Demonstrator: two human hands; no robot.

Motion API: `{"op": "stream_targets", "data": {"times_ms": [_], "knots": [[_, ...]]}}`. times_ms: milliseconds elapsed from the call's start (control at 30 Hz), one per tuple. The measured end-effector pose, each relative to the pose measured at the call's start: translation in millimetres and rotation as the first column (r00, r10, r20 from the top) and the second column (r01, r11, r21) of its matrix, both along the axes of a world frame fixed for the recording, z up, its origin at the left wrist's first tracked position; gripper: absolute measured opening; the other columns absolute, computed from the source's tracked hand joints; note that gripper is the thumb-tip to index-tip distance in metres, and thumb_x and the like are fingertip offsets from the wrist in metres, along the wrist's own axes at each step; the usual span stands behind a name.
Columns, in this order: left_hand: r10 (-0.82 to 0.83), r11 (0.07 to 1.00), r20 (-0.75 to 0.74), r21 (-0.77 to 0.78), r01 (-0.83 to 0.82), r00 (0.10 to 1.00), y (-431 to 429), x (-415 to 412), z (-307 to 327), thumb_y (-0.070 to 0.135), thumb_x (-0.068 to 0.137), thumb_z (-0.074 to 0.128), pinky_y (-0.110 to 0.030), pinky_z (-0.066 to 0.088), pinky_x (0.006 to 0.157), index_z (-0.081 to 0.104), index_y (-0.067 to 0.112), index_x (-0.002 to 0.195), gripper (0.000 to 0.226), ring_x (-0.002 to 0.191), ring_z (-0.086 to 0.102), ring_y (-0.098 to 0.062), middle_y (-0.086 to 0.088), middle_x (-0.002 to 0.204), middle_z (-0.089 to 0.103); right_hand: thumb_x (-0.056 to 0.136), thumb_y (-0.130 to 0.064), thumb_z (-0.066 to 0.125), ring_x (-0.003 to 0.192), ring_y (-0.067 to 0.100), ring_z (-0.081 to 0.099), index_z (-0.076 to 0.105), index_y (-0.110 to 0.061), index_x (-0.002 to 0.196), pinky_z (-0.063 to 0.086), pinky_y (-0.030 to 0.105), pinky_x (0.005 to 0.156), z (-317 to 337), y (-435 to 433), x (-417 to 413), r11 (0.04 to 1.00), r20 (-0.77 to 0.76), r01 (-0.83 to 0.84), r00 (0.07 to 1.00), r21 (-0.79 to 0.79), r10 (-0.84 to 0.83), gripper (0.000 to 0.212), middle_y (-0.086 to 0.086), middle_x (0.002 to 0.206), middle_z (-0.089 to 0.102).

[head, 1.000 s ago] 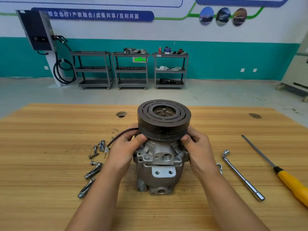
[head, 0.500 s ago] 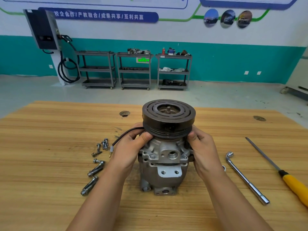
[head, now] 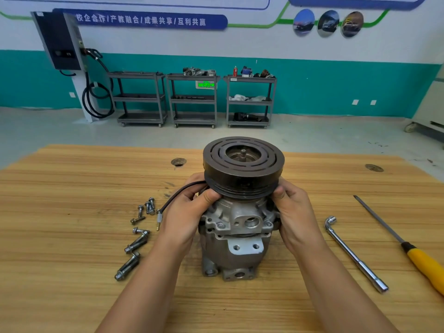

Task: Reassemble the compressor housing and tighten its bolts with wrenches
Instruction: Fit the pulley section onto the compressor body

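Compressor housing (head: 236,239) stands upright in the middle of the surface (head: 72,236), dark pulley (head: 243,164) on top and mounting foot toward the near edge.

Left hand (head: 185,213) grips the upper housing section just under the pulley, fingers curled round the left side and thumb pressed against the casting. Right hand (head: 296,212) does the same on the right side. Both are closed on the housing, neither holds a tool. The black cable (head: 179,194) comes out from under the pulley, loops over my left hand and ends in a small connector hanging free.

A seam shows between the upper section and the lower body. My reading: I am at the seating step — settling the top half squarely on the body and lining up its bolt bosses. I cannot tell from here whether the bosses at the front are empty.

Loose bolts (head: 135,241) lie scattered left of the housing, toward the left edge, so bolting looks not yet done. The L-shaped socket wrench (head: 353,253) lies right of the housing, untouched, with a yellow-handled screwdriver (head: 420,258) beyond it at the right edge.

Next move calls for one hand steadying the housing while the other fetches a bolt from the left — start each by finger, then take the wrench.
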State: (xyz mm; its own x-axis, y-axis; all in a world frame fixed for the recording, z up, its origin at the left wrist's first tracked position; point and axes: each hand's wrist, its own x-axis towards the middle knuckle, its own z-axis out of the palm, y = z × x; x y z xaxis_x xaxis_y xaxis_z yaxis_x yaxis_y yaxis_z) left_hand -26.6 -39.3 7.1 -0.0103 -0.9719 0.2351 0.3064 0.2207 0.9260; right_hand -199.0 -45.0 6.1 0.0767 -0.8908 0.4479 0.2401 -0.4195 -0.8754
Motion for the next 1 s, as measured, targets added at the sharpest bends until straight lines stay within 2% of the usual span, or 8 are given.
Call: {"op": "stream_targets", "data": {"times_ms": [100, 267, 467, 533, 600, 667, 767, 1000], "knots": [[0.006, 1.000, 0.010, 0.004, -0.006, 1.000, 1.4, -1.3, -0.4, 0.041, 0.051, 0.073, -0.030, 0.049, 0.081, 0.075, 0.027, 0.083, 0.035, 0.100, 0.063, -0.022, -0.010, 0.110, 0.066, 0.057, -0.071, 0.068, 0.101, 0.010, 0.065, 0.075, -0.031, 0.095, 0.051, 0.022, 0.082, -2.0, -1.5, 0.1, 1.000, -0.006, 0.000, 1.000, 0.019, 0.000, 0.055, -0.008, 0.099, 0.073], [0.003, 0.999, 0.021, -0.032, -0.002, 1.000, 1.4, -1.1, -2.6, 0.039, 0.050, 0.083, -0.022, 0.051, 0.075, 0.076, 0.031, 0.082, 0.033, 0.096, 0.065, -0.015, -0.004, 0.106, 0.067, 0.060, -0.069, 0.067, 0.101, 0.010, 0.065, 0.074, -0.031, 0.096, 0.051, 0.021, 0.082, -3.9, -2.5, -1.3, 1.000, -0.003, -0.014, 1.000, 0.019, 0.014, 0.053, -0.007, 0.100, 0.073], [-0.013, 1.000, 0.014, -0.029, 0.013, 1.000, 0.2, -1.4, -5.0, 0.038, 0.053, 0.078, -0.022, 0.051, 0.075, 0.076, 0.031, 0.082, 0.030, 0.095, 0.065, -0.013, 0.001, 0.101, 0.069, 0.062, -0.066, 0.068, 0.101, 0.010, 0.065, 0.075, -0.029, 0.097, 0.051, 0.020, 0.082, -5.3, -3.2, -1.4, 0.999, 0.020, -0.027, 0.999, 0.021, 0.026, 0.051, -0.007, 0.100, 0.073], [-0.007, 1.000, 0.021, -0.024, 0.007, 1.000, 0.2, -1.3, -5.9, 0.036, 0.054, 0.080, -0.025, 0.050, 0.076, 0.076, 0.031, 0.082, 0.029, 0.093, 0.066, -0.013, 0.004, 0.097, 0.071, 0.061, -0.065, 0.069, 0.100, 0.009, 0.066, 0.075, -0.028, 0.096, 0.051, 0.020, 0.080, -6.1, -3.2, -1.4, 0.999, 0.032, -0.032, 0.999, 0.027, 0.031, 0.051, -0.007, 0.098, 0.073], [0.003, 1.000, 0.019, -0.025, -0.002, 1.000, 0.3, -0.8, -6.3, 0.039, 0.055, 0.074, -0.026, 0.050, 0.077, 0.076, 0.031, 0.082, 0.029, 0.095, 0.065, -0.015, 0.002, 0.098, 0.071, 0.060, -0.065, 0.070, 0.098, 0.009, 0.066, 0.075, -0.028, 0.095, 0.051, 0.020, 0.079, -6.6, -3.8, -1.1, 0.999, 0.039, -0.034, 0.999, 0.030, 0.033, 0.051, -0.007, 0.097, 0.074], [0.012, 1.000, 0.020, -0.023, -0.011, 1.000, 0.0, -0.2, -6.5, 0.041, 0.053, 0.073, -0.024, 0.051, 0.076, 0.076, 0.030, 0.082, 0.031, 0.094, 0.065, -0.015, 0.001, 0.100, 0.070, 0.059, -0.065, 0.071, 0.098, 0.009, 0.066, 0.075, -0.028, 0.095, 0.051, 0.019, 0.079, -7.2, -4.3, -0.8, 0.999, 0.051, -0.027, 0.998, 0.024, 0.026, 0.052, -0.007, 0.097, 0.074], [0.012, 1.000, 0.040, -0.004, -0.012, 0.999, 0.0, 0.8, -6.7, 0.043, 0.051, 0.073, -0.019, 0.052, 0.069, 0.077, 0.033, 0.079, 0.030, 0.085, 0.067, -0.008, 0.007, 0.091, 0.073, 0.059, -0.065, 0.071, 0.098, 0.009, 0.066, 0.075, -0.029, 0.097, 0.051, 0.019, 0.079, -7.7, -4.8, -0.5, 1.000, 0.060, -0.014, 0.998, 0.010, 0.013, 0.053, -0.008, 0.098, 0.073], [0.049, 0.997, 0.057, 0.052, -0.052, 0.997, -1.5, 1.8, -10.6, 0.048, 0.047, 0.074, -0.028, 0.050, 0.073, 0.076, 0.033, 0.080, 0.036, 0.088, 0.068, -0.014, 0.007, 0.090, 0.074, 0.054, -0.068, 0.073, 0.101, 0.009, 0.066, 0.074, -0.033, 0.098, 0.051, 0.018, 0.079, -9.6, -4.8, -0.5, 1.000, 0.058, 0.020, 0.998, 0.013, -0.021, 0.057, -0.009, 0.100, 0.073]]}}
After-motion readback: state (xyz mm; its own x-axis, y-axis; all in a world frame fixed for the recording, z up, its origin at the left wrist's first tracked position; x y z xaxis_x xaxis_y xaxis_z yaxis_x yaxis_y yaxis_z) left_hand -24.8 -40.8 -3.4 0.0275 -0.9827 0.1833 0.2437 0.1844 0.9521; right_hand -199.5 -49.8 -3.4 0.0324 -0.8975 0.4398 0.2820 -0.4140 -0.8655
